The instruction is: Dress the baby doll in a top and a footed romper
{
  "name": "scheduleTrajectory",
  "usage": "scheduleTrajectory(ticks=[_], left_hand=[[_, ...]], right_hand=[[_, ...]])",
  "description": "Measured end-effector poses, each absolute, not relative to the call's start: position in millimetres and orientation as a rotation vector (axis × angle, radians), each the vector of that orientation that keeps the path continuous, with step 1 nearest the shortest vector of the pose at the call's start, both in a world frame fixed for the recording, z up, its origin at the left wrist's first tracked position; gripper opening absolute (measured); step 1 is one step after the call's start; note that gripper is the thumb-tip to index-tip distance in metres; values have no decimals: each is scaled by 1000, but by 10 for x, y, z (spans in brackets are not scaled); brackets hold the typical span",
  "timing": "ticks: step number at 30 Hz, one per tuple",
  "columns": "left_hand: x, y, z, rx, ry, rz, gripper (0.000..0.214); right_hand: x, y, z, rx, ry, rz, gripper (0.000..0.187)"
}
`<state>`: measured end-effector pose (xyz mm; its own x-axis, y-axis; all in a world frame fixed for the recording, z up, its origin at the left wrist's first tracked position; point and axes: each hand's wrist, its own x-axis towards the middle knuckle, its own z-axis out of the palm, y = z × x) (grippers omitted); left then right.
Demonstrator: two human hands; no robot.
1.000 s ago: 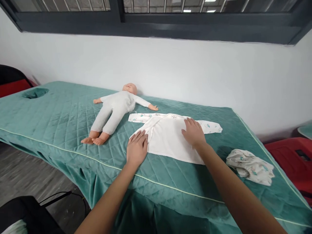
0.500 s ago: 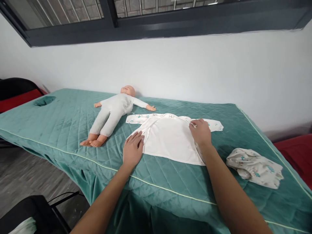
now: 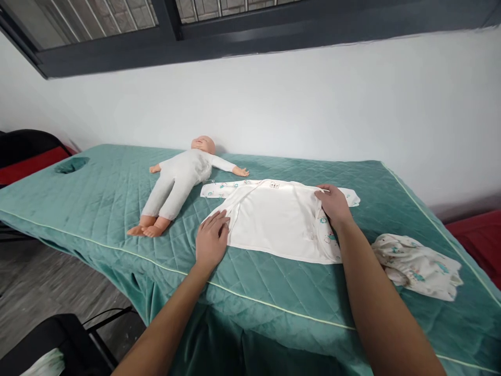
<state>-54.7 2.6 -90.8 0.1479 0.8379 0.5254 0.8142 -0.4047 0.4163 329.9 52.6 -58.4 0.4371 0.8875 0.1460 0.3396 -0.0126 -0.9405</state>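
A white baby shirt (image 3: 276, 219) lies spread on the green quilted bed cover, its plain inner side up and its patterned sleeves stretched to both sides. My left hand (image 3: 212, 237) rests flat on the shirt's left edge, fingers stretched out. At the right side, close to the sleeve, my right hand (image 3: 333, 206) pinches the edge of the shirt's front flap, which is folded outward. Part of the right sleeve is hidden behind that hand. Beyond the shirt to the left, a baby doll (image 3: 178, 177) with a white cloth body lies on its back, arms spread.
A crumpled patterned baby garment (image 3: 420, 269) lies right of my right forearm. The bed (image 3: 97, 203) has a face hole (image 3: 71, 165) at its left end and stands against a white wall under a window. Chairs stand at the left, and something red is at the right.
My right hand has moved right and slightly away from me, drawing the shirt's right flap outward, so more printed fabric shows. My left hand has stayed on the left edge.
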Motion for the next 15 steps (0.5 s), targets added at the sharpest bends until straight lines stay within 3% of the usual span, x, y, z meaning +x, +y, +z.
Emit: scheduleTrajectory(ticks=[9,15], left_hand=[[-556,29,-909,2337,1677,1132,26],[-559,22,-904,2329,1663,1149,26]], right_hand=[[3308,344,-560,-1583,-1093,684,39],[3397,275,-537,-1601,-1003,649,37]])
